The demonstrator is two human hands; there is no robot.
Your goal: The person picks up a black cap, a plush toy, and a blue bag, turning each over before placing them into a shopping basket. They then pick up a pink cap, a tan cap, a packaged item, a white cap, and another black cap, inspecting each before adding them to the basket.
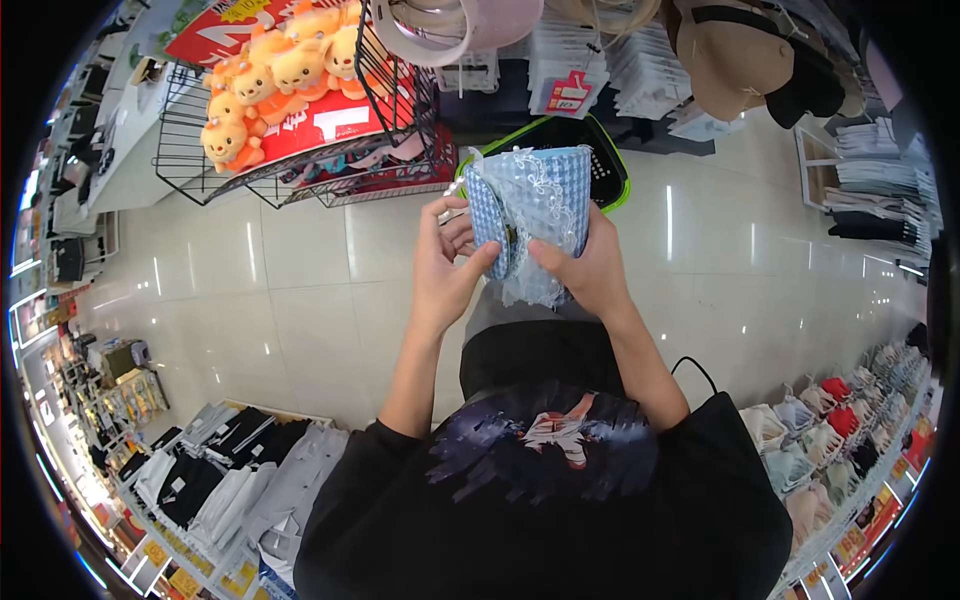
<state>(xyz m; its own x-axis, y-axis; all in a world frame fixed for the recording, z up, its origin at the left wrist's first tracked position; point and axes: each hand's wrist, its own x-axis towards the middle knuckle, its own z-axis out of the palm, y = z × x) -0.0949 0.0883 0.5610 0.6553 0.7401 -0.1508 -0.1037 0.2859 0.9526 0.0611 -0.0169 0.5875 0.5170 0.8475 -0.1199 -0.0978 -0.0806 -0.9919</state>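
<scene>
In front of my body I hold a blue-and-white checked cloth item (572,200) with white lace trim, and its exact kind is hard to tell. My left hand (448,268) grips its left edge, thumb on the near face and fingers behind. At the right, my right hand (592,265) pinches it with the thumb laid over the lace and the fingers hidden behind. White beads show near the item's left edge. Beyond it, a black shopping basket with a green rim (626,188) sits partly hidden by the cloth.
A wire bin (185,165) of orange plush toys (255,85) stands at the upper left. Hanging packets (565,70) and caps (735,60) fill the far rack. Folded clothes (230,470) lie lower left; a rack of bras (825,435) is lower right.
</scene>
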